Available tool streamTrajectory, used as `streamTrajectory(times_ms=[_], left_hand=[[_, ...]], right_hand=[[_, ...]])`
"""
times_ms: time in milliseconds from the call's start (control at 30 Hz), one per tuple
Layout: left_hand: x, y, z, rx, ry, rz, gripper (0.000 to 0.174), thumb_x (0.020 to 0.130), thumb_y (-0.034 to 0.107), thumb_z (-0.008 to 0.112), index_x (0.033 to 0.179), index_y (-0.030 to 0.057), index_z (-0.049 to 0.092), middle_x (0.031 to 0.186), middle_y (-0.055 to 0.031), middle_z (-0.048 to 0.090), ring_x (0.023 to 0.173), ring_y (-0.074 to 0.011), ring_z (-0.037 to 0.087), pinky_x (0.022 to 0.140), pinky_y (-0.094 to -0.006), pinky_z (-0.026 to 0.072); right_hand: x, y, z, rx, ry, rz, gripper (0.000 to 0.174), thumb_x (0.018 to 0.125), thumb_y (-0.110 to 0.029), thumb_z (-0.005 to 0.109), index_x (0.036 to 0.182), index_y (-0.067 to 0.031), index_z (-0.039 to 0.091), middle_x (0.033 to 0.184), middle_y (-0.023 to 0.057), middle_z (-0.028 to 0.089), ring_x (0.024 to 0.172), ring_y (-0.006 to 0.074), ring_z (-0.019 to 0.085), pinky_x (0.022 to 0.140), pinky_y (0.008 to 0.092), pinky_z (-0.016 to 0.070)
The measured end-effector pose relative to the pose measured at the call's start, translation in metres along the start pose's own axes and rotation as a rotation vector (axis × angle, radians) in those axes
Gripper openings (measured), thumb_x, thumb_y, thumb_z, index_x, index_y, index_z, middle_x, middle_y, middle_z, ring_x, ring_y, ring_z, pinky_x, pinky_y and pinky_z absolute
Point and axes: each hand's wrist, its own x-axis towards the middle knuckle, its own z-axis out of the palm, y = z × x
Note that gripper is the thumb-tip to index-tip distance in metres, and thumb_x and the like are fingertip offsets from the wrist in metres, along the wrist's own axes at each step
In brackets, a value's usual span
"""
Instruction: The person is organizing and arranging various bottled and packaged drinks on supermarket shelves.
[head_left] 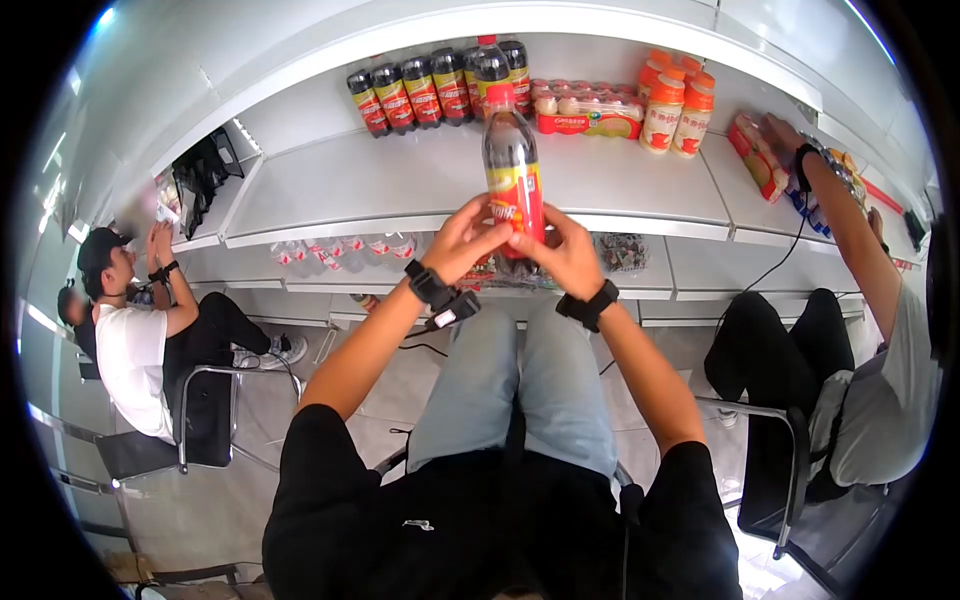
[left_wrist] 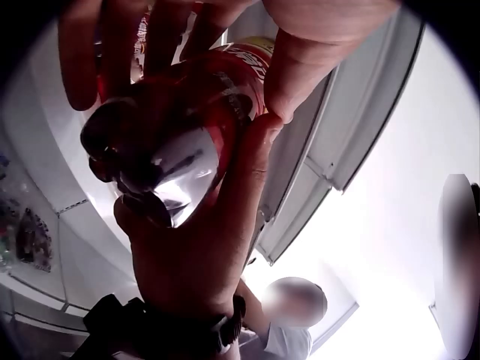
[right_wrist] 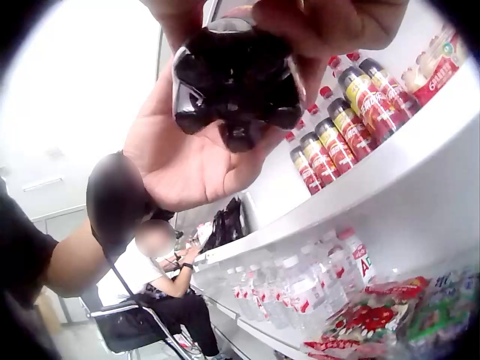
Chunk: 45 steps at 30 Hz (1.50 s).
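Note:
Both hands hold one plastic bottle of dark soda [head_left: 512, 155] upright in front of the upper shelf. It has a red cap and a red and yellow label. The left hand [head_left: 464, 242] grips its lower part from the left, while the right hand [head_left: 568, 258] grips it from the right, thumbs close together on the label. In the left wrist view the shiny, lobed bottom of the bottle [left_wrist: 176, 169] shows between the two hands. The right wrist view shows the dark base [right_wrist: 236, 86] from below, fingers wrapped about it.
Similar soda bottles [head_left: 421, 90] line the shelf's back, beside a pack of small bottles [head_left: 588, 110] and orange-capped bottles [head_left: 661, 112]. Clear bottles [right_wrist: 300, 289] and bagged goods [right_wrist: 375, 315] fill the lower shelf. One person [head_left: 135, 325] sits left; another reaches from the right with an arm [head_left: 855, 225].

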Motion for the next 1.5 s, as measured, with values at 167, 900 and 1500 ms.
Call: streamTrajectory(times_ms=[167,900,1500], left_hand=[[0.019,0.018,-0.003,-0.004,0.097,-0.144,0.054,0.09,0.02,0.06,0.135,0.0045,0.034,0.114,-0.009,0.057,0.102,-0.0166,0.058,0.083,-0.0322,0.0502],[0.038,-0.011,-0.369,0.542,0.748,0.024,0.075,0.074,0.024,0.077,0.132,0.0039,0.033,0.114,-0.0163,0.055,0.101,-0.0222,0.057,0.084,-0.0328,0.0497],[0.156,-0.078,-0.428,0.222,0.913,0.3,0.06,0.074,-0.003,0.069,0.122,-0.0003,0.035,0.113,-0.0141,0.055,0.1,-0.0192,0.057,0.083,-0.0321,0.0505]], right_hand=[[0.028,-0.03,-0.007,-0.275,-0.097,0.025,0.067,0.075,-0.043,0.073,0.122,0.0003,0.054,0.093,0.0141,0.067,0.071,0.0138,0.061,0.066,0.0286,0.0483],[0.094,0.045,-0.02,0.027,-0.254,0.267,0.026,0.088,-0.01,0.053,0.113,-0.003,0.058,0.09,0.0055,0.065,0.073,0.0078,0.053,0.065,0.0214,0.0432],[0.199,0.061,0.182,0.188,-0.891,0.475,0.04,0.094,-0.019,0.046,0.132,-0.0068,0.044,0.119,0.0031,0.057,0.101,0.0098,0.051,0.081,0.0226,0.0341]])
